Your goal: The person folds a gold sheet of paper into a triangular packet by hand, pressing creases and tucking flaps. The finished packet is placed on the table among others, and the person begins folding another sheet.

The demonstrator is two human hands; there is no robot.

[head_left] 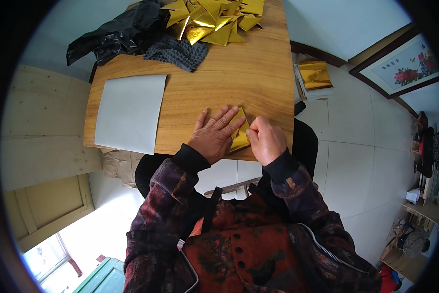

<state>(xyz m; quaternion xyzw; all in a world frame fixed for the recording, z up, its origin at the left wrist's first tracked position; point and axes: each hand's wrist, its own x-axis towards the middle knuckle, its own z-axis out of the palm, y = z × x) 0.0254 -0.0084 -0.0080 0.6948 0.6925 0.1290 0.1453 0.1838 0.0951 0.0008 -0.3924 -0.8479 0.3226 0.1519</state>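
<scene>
A folded piece of gold foil paper (241, 137) lies near the front edge of the wooden table (249, 73). My left hand (213, 134) lies flat on it with the fingers spread, pressing it down. My right hand (265, 140) is closed into a loose fist at the paper's right side, fingertips pinching or creasing its edge. Most of the paper is hidden under the two hands.
A pile of folded gold pieces (213, 18) sits at the table's far edge, beside a dark grey knitted cloth (176, 51) and a black plastic bag (116, 32). A white sheet stack (129, 112) lies at the left. More gold sheets (315, 74) rest on a stand to the right.
</scene>
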